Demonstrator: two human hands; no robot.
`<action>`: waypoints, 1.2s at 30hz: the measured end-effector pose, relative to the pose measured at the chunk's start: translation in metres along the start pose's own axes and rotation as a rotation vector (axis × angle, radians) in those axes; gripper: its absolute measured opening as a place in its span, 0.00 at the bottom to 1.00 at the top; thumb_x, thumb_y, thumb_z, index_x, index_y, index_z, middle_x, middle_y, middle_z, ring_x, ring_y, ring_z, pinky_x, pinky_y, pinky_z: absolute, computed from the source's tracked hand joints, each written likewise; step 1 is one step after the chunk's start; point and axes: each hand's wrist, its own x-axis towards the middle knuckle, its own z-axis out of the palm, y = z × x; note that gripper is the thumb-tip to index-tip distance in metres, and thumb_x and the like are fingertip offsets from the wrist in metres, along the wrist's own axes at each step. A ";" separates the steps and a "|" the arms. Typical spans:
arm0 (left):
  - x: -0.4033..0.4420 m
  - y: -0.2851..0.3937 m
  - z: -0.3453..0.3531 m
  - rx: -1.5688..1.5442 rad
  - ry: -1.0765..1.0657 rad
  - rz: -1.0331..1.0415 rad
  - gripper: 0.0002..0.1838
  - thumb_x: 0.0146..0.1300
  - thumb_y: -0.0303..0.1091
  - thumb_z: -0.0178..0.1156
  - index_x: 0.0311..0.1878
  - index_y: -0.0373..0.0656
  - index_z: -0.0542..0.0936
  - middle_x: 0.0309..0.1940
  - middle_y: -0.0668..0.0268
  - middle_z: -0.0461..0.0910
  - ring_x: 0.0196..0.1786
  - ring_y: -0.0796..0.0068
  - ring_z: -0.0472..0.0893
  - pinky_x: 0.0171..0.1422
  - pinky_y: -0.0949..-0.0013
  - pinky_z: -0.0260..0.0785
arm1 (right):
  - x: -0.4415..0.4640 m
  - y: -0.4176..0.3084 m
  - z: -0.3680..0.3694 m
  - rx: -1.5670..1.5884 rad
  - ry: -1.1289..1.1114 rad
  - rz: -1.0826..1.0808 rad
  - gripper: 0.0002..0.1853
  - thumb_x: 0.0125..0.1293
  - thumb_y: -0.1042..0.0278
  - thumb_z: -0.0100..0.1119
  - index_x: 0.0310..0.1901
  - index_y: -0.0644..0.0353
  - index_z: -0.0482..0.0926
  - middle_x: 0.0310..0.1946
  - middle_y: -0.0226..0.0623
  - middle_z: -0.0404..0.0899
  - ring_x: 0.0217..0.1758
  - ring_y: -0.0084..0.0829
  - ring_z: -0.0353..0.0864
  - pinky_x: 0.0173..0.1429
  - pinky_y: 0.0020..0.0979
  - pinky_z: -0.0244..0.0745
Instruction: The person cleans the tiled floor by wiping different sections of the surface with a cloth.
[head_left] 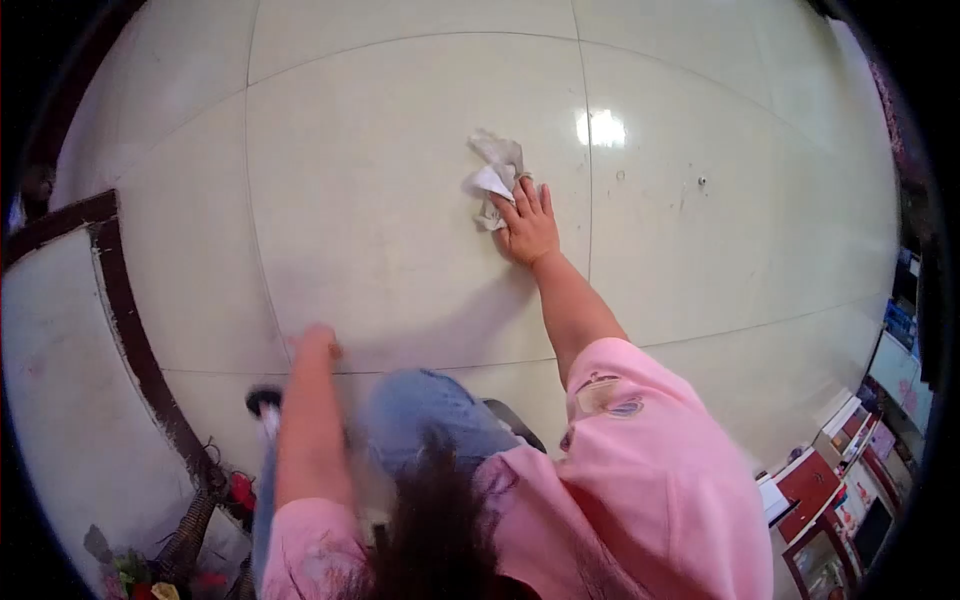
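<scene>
A crumpled whitish cloth lies on the pale tiled floor. My right hand is pressed on the cloth's lower right part, its fingers stretched out and a little apart. The upper part of the cloth spreads beyond my fingertips. My left hand is at the lower left, near a tile seam and beside my bent knee in blue jeans. It is blurred, and its fingers cannot be made out clearly.
A dark-framed pale panel stands at the left, with flowers and a woven basket below it. Red and white boxes and other items crowd the lower right. A small round metallic thing is on the floor.
</scene>
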 end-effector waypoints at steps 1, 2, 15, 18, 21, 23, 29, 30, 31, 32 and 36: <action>0.000 -0.006 -0.028 0.064 0.123 0.122 0.36 0.55 0.51 0.56 0.64 0.45 0.59 0.63 0.60 0.62 0.65 0.58 0.61 0.66 0.40 0.43 | 0.000 0.000 -0.002 0.013 0.008 0.006 0.27 0.51 0.57 0.52 0.56 0.44 0.68 0.58 0.39 0.62 0.68 0.41 0.50 0.69 0.53 0.40; -0.021 -0.010 -0.056 -0.149 0.481 0.347 0.32 0.58 0.46 0.55 0.63 0.43 0.60 0.62 0.57 0.62 0.64 0.57 0.62 0.67 0.52 0.50 | 0.000 -0.001 -0.003 0.025 -0.002 0.013 0.27 0.51 0.57 0.52 0.56 0.44 0.68 0.59 0.39 0.62 0.68 0.41 0.50 0.69 0.52 0.40; -0.142 0.022 -0.142 0.404 0.842 0.955 0.31 0.47 0.35 0.65 0.56 0.42 0.66 0.59 0.52 0.62 0.62 0.52 0.62 0.63 0.56 0.56 | 0.009 0.008 -0.030 -0.025 -0.251 -0.117 0.28 0.58 0.55 0.45 0.63 0.46 0.60 0.66 0.39 0.51 0.72 0.35 0.42 0.71 0.48 0.31; -0.101 0.063 -0.139 0.471 0.975 0.929 0.39 0.45 0.42 0.66 0.60 0.42 0.62 0.64 0.49 0.52 0.66 0.48 0.54 0.65 0.51 0.52 | 0.011 0.013 -0.033 -0.004 -0.284 -0.201 0.29 0.59 0.55 0.45 0.64 0.44 0.57 0.66 0.37 0.51 0.72 0.33 0.41 0.71 0.50 0.32; -0.089 0.090 -0.184 0.500 0.954 0.769 0.47 0.43 0.44 0.68 0.64 0.42 0.55 0.67 0.48 0.44 0.66 0.41 0.51 0.66 0.47 0.48 | 0.014 0.009 -0.041 0.026 -0.294 -0.181 0.30 0.58 0.55 0.47 0.64 0.43 0.57 0.66 0.36 0.51 0.72 0.33 0.42 0.70 0.52 0.33; -0.072 0.107 -0.225 0.473 1.023 0.607 0.54 0.41 0.50 0.68 0.68 0.44 0.48 0.68 0.46 0.37 0.67 0.36 0.46 0.63 0.39 0.48 | 0.015 0.009 -0.038 0.070 -0.287 -0.182 0.30 0.56 0.55 0.49 0.63 0.42 0.59 0.65 0.36 0.52 0.71 0.33 0.43 0.70 0.53 0.33; -0.069 0.205 -0.341 0.186 0.985 0.553 0.62 0.42 0.59 0.66 0.68 0.47 0.33 0.67 0.44 0.28 0.64 0.25 0.42 0.64 0.38 0.44 | 0.014 0.013 -0.033 0.067 -0.322 -0.134 0.28 0.55 0.54 0.51 0.60 0.41 0.63 0.65 0.34 0.54 0.71 0.32 0.45 0.70 0.53 0.33; -0.074 0.220 -0.350 0.072 0.961 0.506 0.63 0.42 0.62 0.64 0.68 0.49 0.30 0.67 0.43 0.25 0.63 0.22 0.40 0.64 0.37 0.43 | 0.013 0.014 -0.030 0.083 -0.306 -0.149 0.27 0.55 0.54 0.51 0.59 0.40 0.64 0.65 0.33 0.54 0.71 0.32 0.45 0.70 0.53 0.33; -0.077 0.233 -0.354 0.081 0.945 0.528 0.63 0.42 0.62 0.64 0.68 0.49 0.30 0.67 0.43 0.25 0.63 0.22 0.40 0.64 0.37 0.43 | 0.011 0.014 -0.028 0.098 -0.292 -0.166 0.26 0.55 0.53 0.51 0.58 0.39 0.65 0.64 0.32 0.55 0.71 0.31 0.45 0.70 0.53 0.33; -0.086 0.244 -0.356 0.088 0.874 0.416 0.64 0.42 0.64 0.63 0.67 0.49 0.27 0.66 0.42 0.22 0.62 0.19 0.37 0.63 0.35 0.41 | 0.011 0.014 -0.027 0.085 -0.283 -0.155 0.25 0.55 0.52 0.52 0.56 0.38 0.67 0.63 0.30 0.56 0.71 0.31 0.45 0.69 0.53 0.34; -0.090 0.248 -0.361 0.120 0.719 0.316 0.66 0.42 0.66 0.62 0.66 0.48 0.23 0.63 0.38 0.16 0.60 0.16 0.31 0.61 0.30 0.37 | 0.016 0.011 -0.033 0.082 -0.409 -0.124 0.23 0.55 0.53 0.51 0.55 0.39 0.68 0.62 0.30 0.59 0.71 0.31 0.45 0.69 0.54 0.36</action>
